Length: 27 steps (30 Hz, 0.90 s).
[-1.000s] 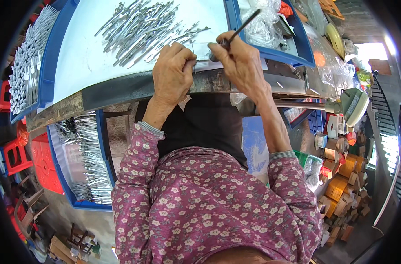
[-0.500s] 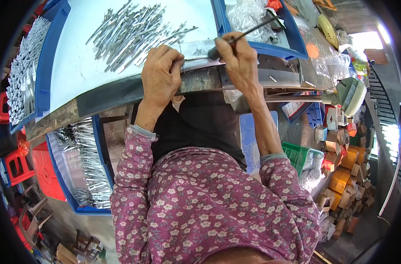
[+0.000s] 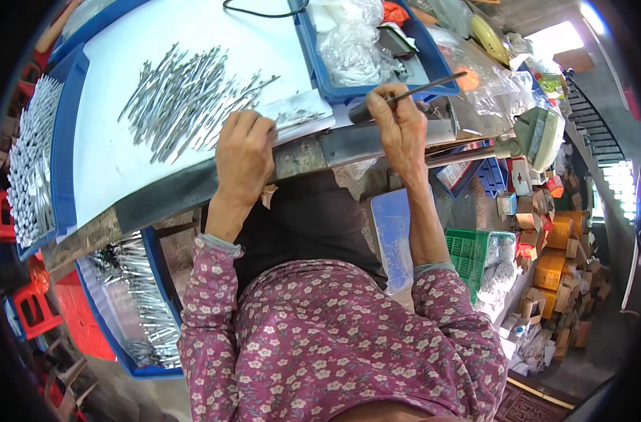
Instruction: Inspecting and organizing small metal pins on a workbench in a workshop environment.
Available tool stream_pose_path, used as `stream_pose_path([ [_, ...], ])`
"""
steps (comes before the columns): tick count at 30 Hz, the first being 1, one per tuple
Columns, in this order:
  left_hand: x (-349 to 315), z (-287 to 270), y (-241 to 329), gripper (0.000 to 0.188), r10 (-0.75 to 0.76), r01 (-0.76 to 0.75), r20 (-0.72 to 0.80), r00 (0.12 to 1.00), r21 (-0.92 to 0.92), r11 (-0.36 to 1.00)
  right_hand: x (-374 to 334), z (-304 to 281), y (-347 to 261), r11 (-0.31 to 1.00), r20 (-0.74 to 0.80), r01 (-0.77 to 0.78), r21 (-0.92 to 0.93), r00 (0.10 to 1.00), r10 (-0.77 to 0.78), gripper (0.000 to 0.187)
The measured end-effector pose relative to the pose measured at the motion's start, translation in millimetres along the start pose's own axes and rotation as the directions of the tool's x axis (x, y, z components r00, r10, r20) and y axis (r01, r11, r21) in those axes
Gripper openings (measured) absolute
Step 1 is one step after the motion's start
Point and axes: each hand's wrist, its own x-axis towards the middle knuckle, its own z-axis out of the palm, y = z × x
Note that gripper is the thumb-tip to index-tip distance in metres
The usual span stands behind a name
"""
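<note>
Hands [image 3: 244, 152] curled, right one [image 3: 405, 132] gripping dark tool [image 3: 362, 112].

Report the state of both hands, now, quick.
Left hand: closed, fingers curled together; whether it grips anything cannot be told.
Right hand: closed, holding a dark-handled tool with a thin dark shaft.

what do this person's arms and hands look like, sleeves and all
The left hand and right hand are both ungloved. The left sleeve and right sleeve are plum-purple with a print of small pale flowers, ending in greyish cuffs. The right sleeve leaves more forearm bare.
</note>
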Motion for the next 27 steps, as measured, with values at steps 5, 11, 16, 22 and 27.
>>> stream_pose_path([
  [5, -3, -13, -5, 0.012, -0.03, 0.024, -0.099, 0.995, -0.065, 0.998, 41, -8, 21, 0.998, -0.012, -0.011, -0.058, 1.0, 0.01, 0.011],
  [11, -22, -55, -36, 0.011, -0.193, 0.193, -0.189, 0.963, -0.021, 0.981, 73, 14, 46, 0.922, 0.19, 0.283, -0.265, 0.953, -0.238, 0.017],
  [16, -50, -97, -75, 0.012, -0.387, 0.409, -0.237, 0.891, 0.049, 0.911, 79, 32, 51, 0.831, 0.316, 0.387, -0.4, 0.909, -0.271, 0.024],
  [22, -72, -125, -115, 0.007, -0.395, 0.471, -0.339, 0.854, 0.179, 0.864, 86, 32, 48, 0.769, 0.391, 0.449, -0.455, 0.876, -0.281, 0.022],
  [27, -80, -131, -140, 0.007, -0.437, 0.555, -0.372, 0.819, 0.32, 0.768, 87, 40, 45, 0.811, 0.395, 0.47, -0.348, 0.858, -0.328, 0.019],
])
